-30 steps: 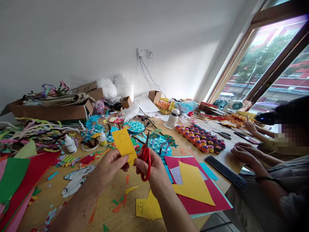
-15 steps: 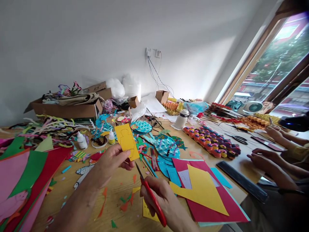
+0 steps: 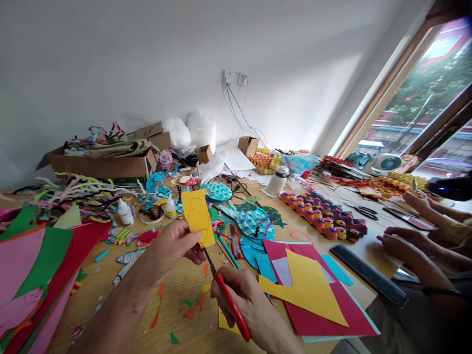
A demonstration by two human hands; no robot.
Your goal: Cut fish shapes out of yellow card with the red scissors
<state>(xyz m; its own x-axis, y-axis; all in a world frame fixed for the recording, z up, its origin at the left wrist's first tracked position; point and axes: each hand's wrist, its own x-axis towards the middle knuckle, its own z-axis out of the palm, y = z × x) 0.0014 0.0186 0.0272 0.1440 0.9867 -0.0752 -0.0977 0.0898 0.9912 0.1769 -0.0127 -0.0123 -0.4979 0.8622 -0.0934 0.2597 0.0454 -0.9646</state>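
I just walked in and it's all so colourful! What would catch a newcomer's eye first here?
Probably the bright yellow card with its drawn outline, held up in the left hand near the middle, and the red-handled scissors in the right hand just below it. Next might come the orange-and-purple egg carton right of centre, then the tangle of fuzzy strands at the left, before the cardboard box.

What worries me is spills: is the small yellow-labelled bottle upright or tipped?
Upright: the small yellow-labelled bottle stands on the tabletop, its white tip pointing up. Whether it is sealed, I cannot tell.
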